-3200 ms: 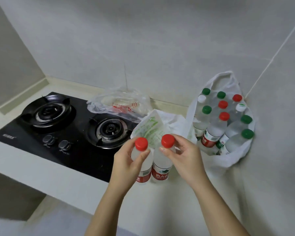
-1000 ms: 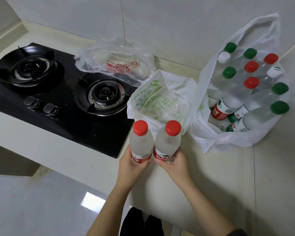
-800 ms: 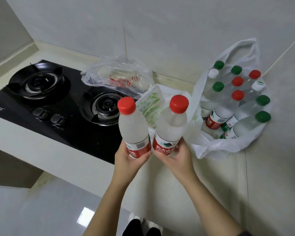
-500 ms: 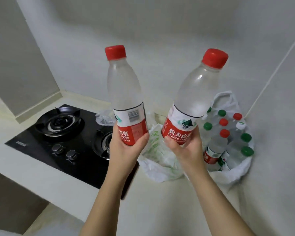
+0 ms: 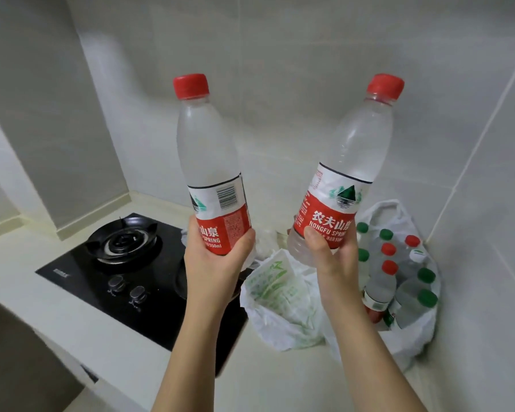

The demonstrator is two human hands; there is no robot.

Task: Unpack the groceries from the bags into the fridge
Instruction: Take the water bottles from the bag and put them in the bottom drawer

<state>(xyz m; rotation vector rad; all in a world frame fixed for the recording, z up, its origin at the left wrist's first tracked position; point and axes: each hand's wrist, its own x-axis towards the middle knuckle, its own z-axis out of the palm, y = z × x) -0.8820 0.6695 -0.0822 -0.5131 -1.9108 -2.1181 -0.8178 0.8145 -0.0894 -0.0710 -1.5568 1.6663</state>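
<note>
We are mid-carry: our left grip (image 5: 217,263) is curled round the label of one red-capped water bottle (image 5: 208,156) and our right grip (image 5: 333,257) round the label of a second bottle (image 5: 351,150), both held roughly upright, apart, above the bench (image 5: 87,328). The white bag (image 5: 419,337) in the corner holds many more bottles, so the task looks barely begun. No fridge is in view; we judge the next move calls for turning from the bench to find it and freeing one grip to open it.
</note>
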